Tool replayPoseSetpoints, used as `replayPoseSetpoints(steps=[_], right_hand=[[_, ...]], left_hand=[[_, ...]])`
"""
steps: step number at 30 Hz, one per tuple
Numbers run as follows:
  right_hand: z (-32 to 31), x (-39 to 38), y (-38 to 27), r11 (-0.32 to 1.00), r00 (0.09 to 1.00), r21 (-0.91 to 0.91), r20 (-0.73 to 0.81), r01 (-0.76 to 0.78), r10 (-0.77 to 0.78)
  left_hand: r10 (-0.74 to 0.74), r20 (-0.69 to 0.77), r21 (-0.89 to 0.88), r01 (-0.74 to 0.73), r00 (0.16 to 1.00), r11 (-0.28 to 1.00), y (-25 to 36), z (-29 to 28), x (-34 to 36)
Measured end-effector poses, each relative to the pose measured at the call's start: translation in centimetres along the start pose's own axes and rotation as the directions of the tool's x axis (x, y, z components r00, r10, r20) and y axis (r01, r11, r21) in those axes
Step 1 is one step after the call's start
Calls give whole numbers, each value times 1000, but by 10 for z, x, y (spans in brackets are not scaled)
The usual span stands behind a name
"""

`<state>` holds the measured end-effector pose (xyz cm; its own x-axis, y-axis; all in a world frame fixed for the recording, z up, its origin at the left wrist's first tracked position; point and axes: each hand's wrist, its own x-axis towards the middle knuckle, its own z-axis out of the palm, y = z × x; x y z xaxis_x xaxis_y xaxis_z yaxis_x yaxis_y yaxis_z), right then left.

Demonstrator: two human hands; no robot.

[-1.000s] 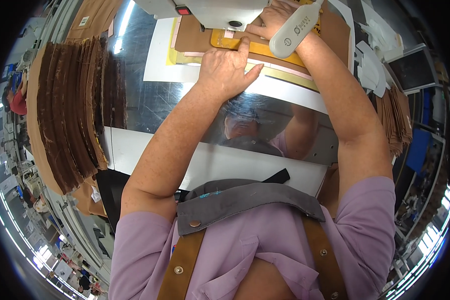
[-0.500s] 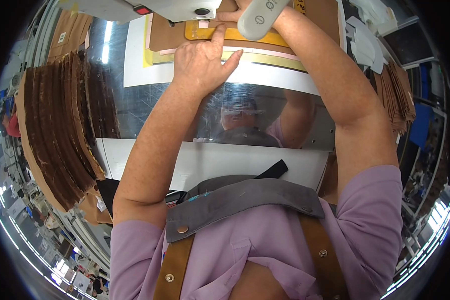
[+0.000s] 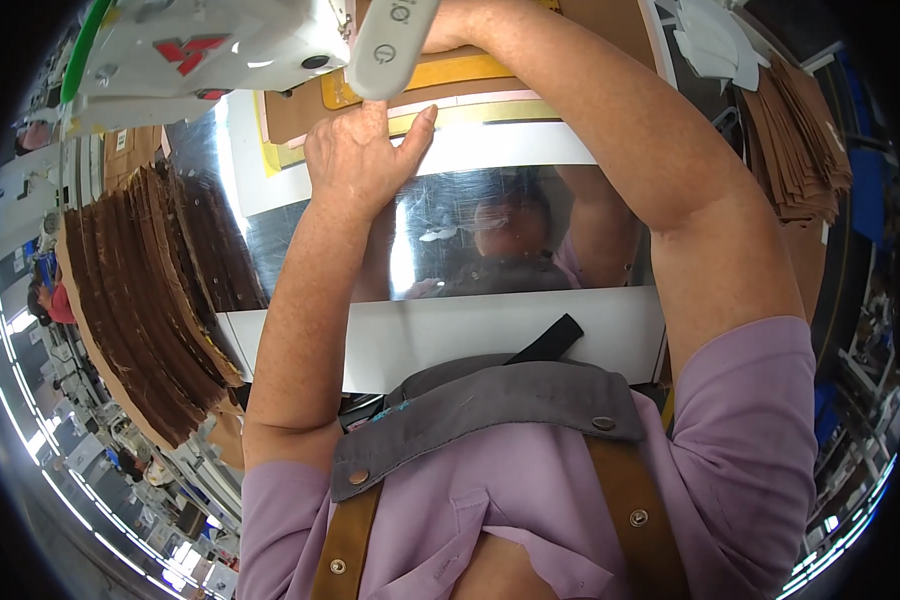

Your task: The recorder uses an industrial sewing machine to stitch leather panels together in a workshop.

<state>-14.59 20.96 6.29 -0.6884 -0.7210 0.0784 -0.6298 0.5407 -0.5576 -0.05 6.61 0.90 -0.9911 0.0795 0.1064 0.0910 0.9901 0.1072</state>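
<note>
My left hand point(image 3: 355, 155) rests at the near edge of a brown panel point(image 3: 288, 118). Its thumb is spread wide and the index finger points away from me, its tip hidden behind a rounded light-grey device point(image 3: 382, 60). A yellow frame-like template point(image 3: 455, 72) lies on the panel just beyond this hand. My right hand point(image 3: 452, 25) reaches in from the right at the top of the view, over the panel. That same device and the picture's edge hide its fingers. Pink and pale yellow strips point(image 3: 490, 103) run along the panel's near side.
A white machine head point(image 3: 220, 55) overhangs the upper left. Under the panel is a white sheet point(image 3: 515, 143) on a shiny metal plate point(image 3: 450, 230). Stacked brown pieces point(image 3: 140, 300) stand at left; more brown pieces point(image 3: 795, 145) and white scraps point(image 3: 715, 50) lie at right.
The view has shifted, so more of the machine head shows and the panel sits higher and further left. My left index fingertip, earlier visible on the template, is now covered by the grey device.
</note>
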Motion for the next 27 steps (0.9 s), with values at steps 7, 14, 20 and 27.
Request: replayPoseSetpoints(steps=[7, 14, 20, 27], right_hand=[[17, 8, 23, 989, 993, -124, 76, -76, 85], [20, 2, 22, 983, 990, -165, 105, -75, 93], [19, 3, 22, 983, 989, -172, 118, -71, 92], [24, 7, 24, 991, 988, -78, 101, -106, 114]], left_hand=[[58, -86, 2, -58, 995, 998, 0, -6, 1], [54, 1, 65, -54, 999, 996, -3, -12, 1], [48, 3, 42, -48, 999, 998, -7, -11, -2], [61, -29, 39, -60, 998, 997, -8, -8, -3]])
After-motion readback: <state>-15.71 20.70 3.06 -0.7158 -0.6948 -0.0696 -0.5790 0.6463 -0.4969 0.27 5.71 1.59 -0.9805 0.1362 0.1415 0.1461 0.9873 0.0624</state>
